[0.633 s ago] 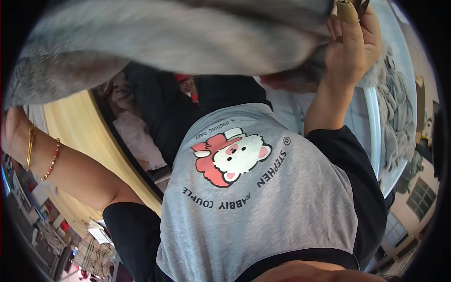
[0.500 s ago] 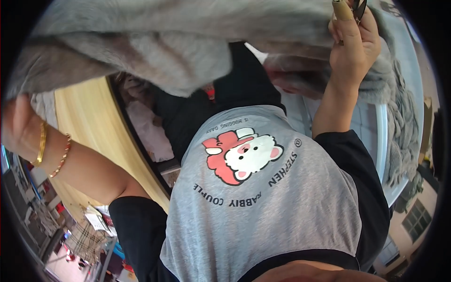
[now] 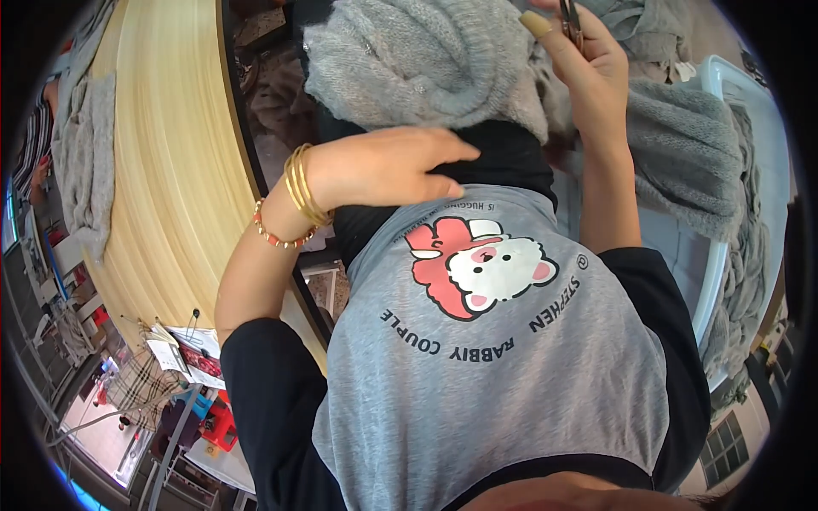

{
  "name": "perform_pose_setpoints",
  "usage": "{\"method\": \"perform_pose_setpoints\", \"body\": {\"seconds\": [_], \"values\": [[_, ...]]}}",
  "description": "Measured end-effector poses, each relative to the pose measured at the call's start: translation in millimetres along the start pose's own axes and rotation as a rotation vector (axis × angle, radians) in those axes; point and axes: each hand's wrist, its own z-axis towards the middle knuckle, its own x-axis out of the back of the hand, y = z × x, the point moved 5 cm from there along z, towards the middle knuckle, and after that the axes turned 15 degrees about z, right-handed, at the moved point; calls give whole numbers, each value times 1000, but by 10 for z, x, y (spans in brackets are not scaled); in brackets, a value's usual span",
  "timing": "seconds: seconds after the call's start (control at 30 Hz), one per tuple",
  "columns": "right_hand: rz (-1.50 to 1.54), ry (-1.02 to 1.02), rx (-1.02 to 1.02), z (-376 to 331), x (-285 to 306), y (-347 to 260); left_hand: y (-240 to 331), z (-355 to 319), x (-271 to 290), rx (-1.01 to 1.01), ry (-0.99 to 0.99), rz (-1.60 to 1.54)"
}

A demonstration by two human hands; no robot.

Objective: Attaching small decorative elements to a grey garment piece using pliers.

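Observation:
A bunched grey fuzzy knit garment lies over my dark-clad lap at the top middle. My left hand, with gold bangles at the wrist, is stretched out just on the near side of it. Its fingers are apart and hold nothing. Beside the garment's right edge, my right hand is closed around small dark thread snips, their tips cut off by the upper edge of the view. A yellowish finger cot covers my right thumb.
On the left runs a light wooden table with a grey knit piece along its far side. To my right stands a pale blue plastic bin, grey knits draped over its rim. A striped sleeve of another person shows far left.
The grey garment, spread wide and blurred before, now sits bunched on my lap. My left hand has come from the far left to the middle. My right hand keeps the snips.

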Motion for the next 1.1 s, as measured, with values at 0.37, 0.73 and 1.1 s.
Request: {"method": "perform_pose_setpoints", "body": {"seconds": [0.37,0.73,1.1], "values": [[-269,-244,-178,-116,-35,491,-455,-369,833,344,779,490],[-599,-457,-245,-129,-28,819,-476,-275,437,283,506,756],[-525,-642,-89,-25,-392,849,-492,-519,321,374,560,757]]}}
